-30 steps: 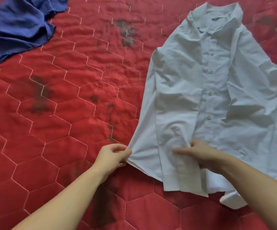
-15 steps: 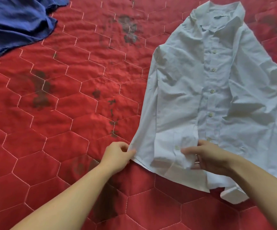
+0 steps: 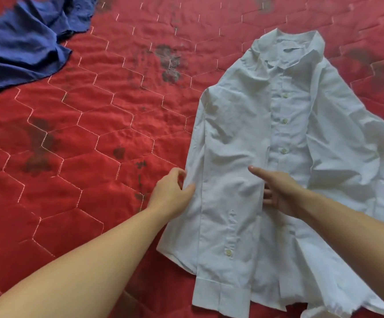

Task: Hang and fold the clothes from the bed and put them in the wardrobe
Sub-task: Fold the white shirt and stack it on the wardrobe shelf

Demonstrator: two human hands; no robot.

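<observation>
- Left hand (image 3: 172, 193) pinches the side edge of the white shirt (image 3: 266, 157); right hand (image 3: 280, 191) lies spread on its front, forefinger extended.
- Shirt lies buttoned on the red bed (image 3: 83, 145), one sleeve (image 3: 223, 260) folded in; the other apparently not.
- Blue garment (image 3: 23, 44) untouched, well apart.
- Folding barely begun; wardrobe not in view.

Bright, even light; slightly soft focus.

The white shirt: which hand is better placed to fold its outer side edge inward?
Probably the left hand: its grip already pinches that edge of the white shirt. The right hand lies near the button line.
</observation>
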